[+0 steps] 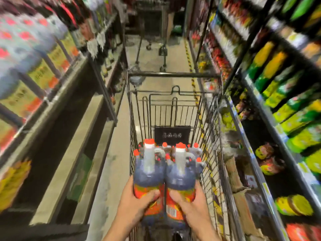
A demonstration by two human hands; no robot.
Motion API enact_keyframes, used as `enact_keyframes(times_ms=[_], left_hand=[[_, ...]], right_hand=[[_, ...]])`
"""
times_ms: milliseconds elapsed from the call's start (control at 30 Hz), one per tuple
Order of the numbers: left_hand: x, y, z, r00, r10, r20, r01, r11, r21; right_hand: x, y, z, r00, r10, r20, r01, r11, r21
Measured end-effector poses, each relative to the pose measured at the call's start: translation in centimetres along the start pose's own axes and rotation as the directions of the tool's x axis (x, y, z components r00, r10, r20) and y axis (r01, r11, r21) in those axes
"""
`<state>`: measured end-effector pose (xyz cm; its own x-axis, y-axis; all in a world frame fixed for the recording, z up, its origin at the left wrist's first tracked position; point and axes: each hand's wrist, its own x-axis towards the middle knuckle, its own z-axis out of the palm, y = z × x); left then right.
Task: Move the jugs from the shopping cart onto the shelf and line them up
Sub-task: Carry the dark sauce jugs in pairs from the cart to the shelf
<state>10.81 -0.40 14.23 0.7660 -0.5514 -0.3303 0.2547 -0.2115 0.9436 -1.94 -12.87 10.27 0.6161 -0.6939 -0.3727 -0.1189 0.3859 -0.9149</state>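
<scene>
Supermarket aisle, stocked shelving both sides, motion blur at edges. Two dark-liquid jugs held side by side, touching, above near end of wire shopping cart [173, 108]. Left jug [149, 173] gripped by left hand [137, 204], fingers curled over its orange label, thumb on outer side. Right jug [181, 174] gripped by right hand [189, 207] likewise. More red-capped jugs [194, 150] stand in cart basket behind. Left shelf [57, 105] carries blurred bottles; second cart [152, 23] far down aisle.
</scene>
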Motion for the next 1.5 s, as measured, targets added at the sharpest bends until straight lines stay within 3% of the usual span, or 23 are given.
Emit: enact_keyframes(times_ms=[400,567,867,1133,1367,1500], left_hand=[[-6.9,11.7,-5.8,0.930,0.366,-0.012,-0.367,0.929,-0.050],[-9.3,14.6,-6.6,0.920,0.391,0.035,-0.389,0.920,-0.054],[-13.6,16.3,-2.9,0.880,0.394,0.265,-0.369,0.919,-0.141],[-20.1,14.2,5.2,0.771,0.402,0.494,-0.383,0.912,-0.144],[-31.2,8.5,13.5,0.580,0.306,0.755,-0.347,0.931,-0.111],[-39.4,4.8,16.8,0.463,0.229,0.856,-0.319,0.944,-0.080]], right_hand=[[-9.8,-13.6,7.2,0.970,-0.237,0.050,0.237,0.972,0.009],[-13.9,-15.6,8.2,0.957,-0.287,-0.050,0.288,0.958,0.004],[-21.2,-17.0,4.5,0.891,-0.363,-0.273,0.371,0.928,-0.023],[-30.7,-15.1,-3.2,0.743,-0.363,-0.562,0.400,0.914,-0.062],[-44.8,-10.3,-10.7,0.545,-0.269,-0.794,0.393,0.918,-0.041],[-53.7,-6.4,-13.4,0.386,-0.216,-0.897,0.389,0.920,-0.054]])
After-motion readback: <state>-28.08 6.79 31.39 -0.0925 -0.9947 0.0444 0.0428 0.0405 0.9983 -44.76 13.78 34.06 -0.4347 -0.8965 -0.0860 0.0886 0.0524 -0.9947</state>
